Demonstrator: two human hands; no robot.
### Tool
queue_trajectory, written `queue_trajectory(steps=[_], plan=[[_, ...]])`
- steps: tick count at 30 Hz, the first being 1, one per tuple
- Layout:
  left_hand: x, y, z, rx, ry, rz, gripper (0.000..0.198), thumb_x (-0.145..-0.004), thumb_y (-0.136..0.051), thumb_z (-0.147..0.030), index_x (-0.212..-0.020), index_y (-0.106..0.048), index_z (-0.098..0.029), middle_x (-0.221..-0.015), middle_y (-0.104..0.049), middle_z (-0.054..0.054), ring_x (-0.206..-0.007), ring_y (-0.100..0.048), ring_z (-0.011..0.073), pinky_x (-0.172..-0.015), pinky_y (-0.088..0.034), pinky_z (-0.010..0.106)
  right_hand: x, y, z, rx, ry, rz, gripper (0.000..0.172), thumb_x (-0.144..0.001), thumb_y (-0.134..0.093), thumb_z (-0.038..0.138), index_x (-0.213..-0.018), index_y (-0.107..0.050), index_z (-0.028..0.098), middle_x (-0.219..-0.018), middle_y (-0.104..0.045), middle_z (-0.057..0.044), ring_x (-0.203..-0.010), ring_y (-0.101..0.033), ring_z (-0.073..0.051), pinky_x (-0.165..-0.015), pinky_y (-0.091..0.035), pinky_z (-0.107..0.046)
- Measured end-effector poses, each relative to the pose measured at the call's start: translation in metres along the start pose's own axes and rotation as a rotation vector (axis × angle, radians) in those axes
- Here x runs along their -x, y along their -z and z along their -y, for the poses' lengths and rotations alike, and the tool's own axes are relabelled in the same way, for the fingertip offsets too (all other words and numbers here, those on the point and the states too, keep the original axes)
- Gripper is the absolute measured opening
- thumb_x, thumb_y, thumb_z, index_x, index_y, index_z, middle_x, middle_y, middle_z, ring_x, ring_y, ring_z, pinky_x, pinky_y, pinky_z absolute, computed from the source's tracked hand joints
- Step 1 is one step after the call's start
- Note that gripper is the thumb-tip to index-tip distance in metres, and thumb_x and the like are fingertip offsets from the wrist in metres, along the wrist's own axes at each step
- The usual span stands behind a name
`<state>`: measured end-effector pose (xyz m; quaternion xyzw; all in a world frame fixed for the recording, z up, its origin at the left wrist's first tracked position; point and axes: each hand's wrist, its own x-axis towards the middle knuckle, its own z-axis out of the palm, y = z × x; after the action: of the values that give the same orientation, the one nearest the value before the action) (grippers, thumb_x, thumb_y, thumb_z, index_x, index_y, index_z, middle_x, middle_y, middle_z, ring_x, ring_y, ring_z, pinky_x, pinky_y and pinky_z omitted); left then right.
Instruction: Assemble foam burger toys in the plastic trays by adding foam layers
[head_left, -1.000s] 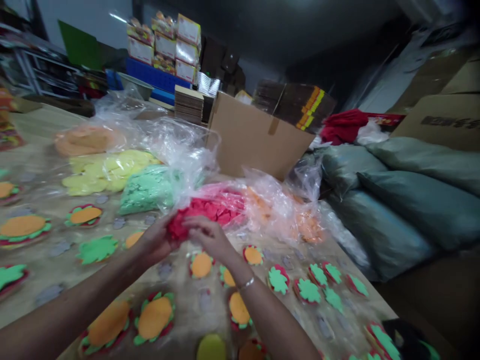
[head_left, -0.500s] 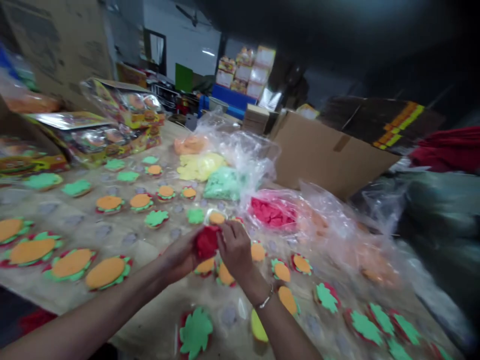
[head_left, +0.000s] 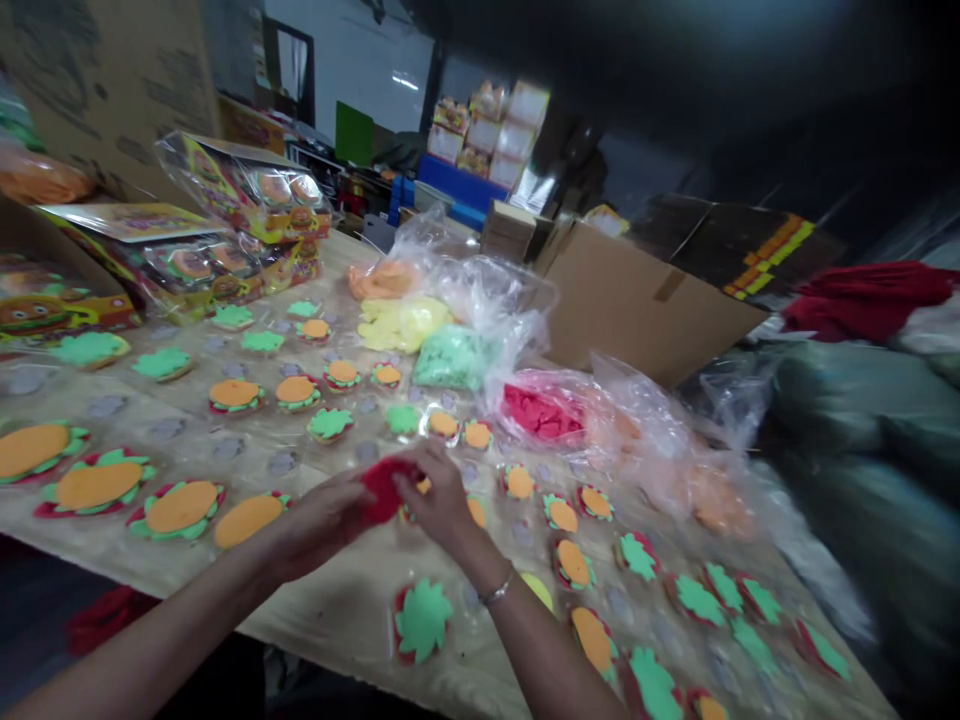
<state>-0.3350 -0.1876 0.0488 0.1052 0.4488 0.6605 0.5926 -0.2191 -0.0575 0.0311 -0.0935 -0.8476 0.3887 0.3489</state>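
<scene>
Over the middle of the table, my left hand (head_left: 322,525) is closed around red foam pieces (head_left: 384,490); how many is hidden. My right hand (head_left: 442,500), a bracelet at its wrist, pinches the edge of the same red foam. Foam burger stacks lie in clear plastic around both hands, some topped with an orange oval (head_left: 180,507), others with a green leaf shape (head_left: 422,620). One yellow piece (head_left: 537,590) shows beside my right wrist. Grey shapes (head_left: 283,462) sit in rows between the stacks.
Open plastic bags hold orange (head_left: 384,280), yellow (head_left: 405,323), green (head_left: 452,357) and red pieces (head_left: 541,412) at the table's far side. Behind them stands a cardboard box (head_left: 645,300). Printed display boxes (head_left: 180,260) are at the left. Dull green sacks (head_left: 862,420) lie at the right.
Both hands have shifted slightly left with the red foam, and the right hand has turned over it. The view has also moved, so the table appears shifted.
</scene>
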Motion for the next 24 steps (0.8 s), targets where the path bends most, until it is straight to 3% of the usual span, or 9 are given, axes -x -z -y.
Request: queue_trajectory(steps=[4, 6, 11, 14, 17, 21, 24], plan=[[-0.003, 0.008, -0.002, 0.218, 0.067, -0.016, 0.019, -0.082, -0.062, -0.023, -0.088, -0.077, -0.013, -0.102, -0.075, 0.01, -0.09, -0.069, 0.0201, -0.08, -0.058, 0.029, 0.006, -0.004, 0.001, -0.006, 0.06, -0.14, 0.016, -0.087, -0.052, 0.017, -0.09, -0.067, 0.02, -0.088, -0.064, -0.005, -0.087, -0.058, -0.016, -0.075, -0.049, -0.027], [-0.005, 0.007, -0.002, 0.215, 0.048, 0.006, 0.02, -0.083, -0.064, -0.024, -0.092, -0.077, -0.013, -0.108, -0.074, 0.011, -0.095, -0.069, 0.021, -0.084, -0.057, 0.03, 0.008, -0.006, 0.001, -0.025, 0.032, -0.163, 0.014, -0.085, -0.053, 0.016, -0.088, -0.066, 0.019, -0.087, -0.063, -0.005, -0.085, -0.058, -0.015, -0.075, -0.049, -0.026], [-0.007, -0.002, 0.005, -0.045, -0.076, 0.115, 0.043, -0.075, -0.078, -0.027, -0.117, -0.072, -0.019, -0.134, -0.063, 0.01, -0.118, -0.061, 0.0237, -0.091, -0.052, 0.024, 0.01, -0.012, 0.003, -0.306, -0.289, -0.208, 0.022, -0.082, -0.06, 0.026, -0.103, -0.059, 0.018, -0.084, -0.06, -0.002, -0.075, -0.057, -0.013, -0.069, -0.049, -0.024], [-0.009, -0.004, 0.013, -0.132, -0.17, 0.104, 0.048, -0.078, -0.077, -0.032, -0.124, -0.068, -0.023, -0.137, -0.06, 0.009, -0.125, -0.057, 0.0236, -0.096, -0.048, 0.024, 0.009, -0.014, 0.006, -0.444, -0.431, -0.228, 0.028, -0.081, -0.064, 0.037, -0.101, -0.059, 0.018, -0.079, -0.06, -0.001, -0.073, -0.057, -0.013, -0.067, -0.048, -0.023], [-0.012, -0.006, 0.019, -0.175, -0.235, 0.06, 0.05, -0.077, -0.077, -0.037, -0.124, -0.068, -0.024, -0.134, -0.063, 0.008, -0.129, -0.053, 0.0231, -0.099, -0.047, 0.024, 0.008, -0.015, 0.008, -0.57, -0.524, -0.213, 0.029, -0.076, -0.066, 0.037, -0.098, -0.061, 0.018, -0.08, -0.064, -0.001, -0.071, -0.059, -0.013, -0.067, -0.049, -0.024], [-0.017, -0.009, 0.021, -0.084, -0.201, -0.039, 0.039, -0.073, -0.079, -0.035, -0.108, -0.073, -0.017, -0.112, -0.072, 0.009, -0.106, -0.064, 0.0218, -0.086, -0.051, 0.024, 0.011, -0.019, 0.009, -0.63, -0.533, -0.201, 0.029, -0.073, -0.069, 0.033, -0.097, -0.062, 0.018, -0.081, -0.067, -0.002, -0.07, -0.061, -0.013, -0.065, -0.049, -0.024], [-0.021, -0.012, 0.022, 0.075, -0.13, -0.188, 0.021, -0.081, -0.066, -0.024, -0.098, -0.073, -0.014, -0.103, -0.073, 0.008, -0.09, -0.065, 0.017, -0.078, -0.052, 0.023, 0.015, -0.023, 0.01, -0.596, -0.554, -0.247, 0.029, -0.072, -0.069, 0.032, -0.096, -0.061, 0.018, -0.082, -0.067, -0.002, -0.071, -0.061, -0.014, -0.066, -0.049, -0.025]])
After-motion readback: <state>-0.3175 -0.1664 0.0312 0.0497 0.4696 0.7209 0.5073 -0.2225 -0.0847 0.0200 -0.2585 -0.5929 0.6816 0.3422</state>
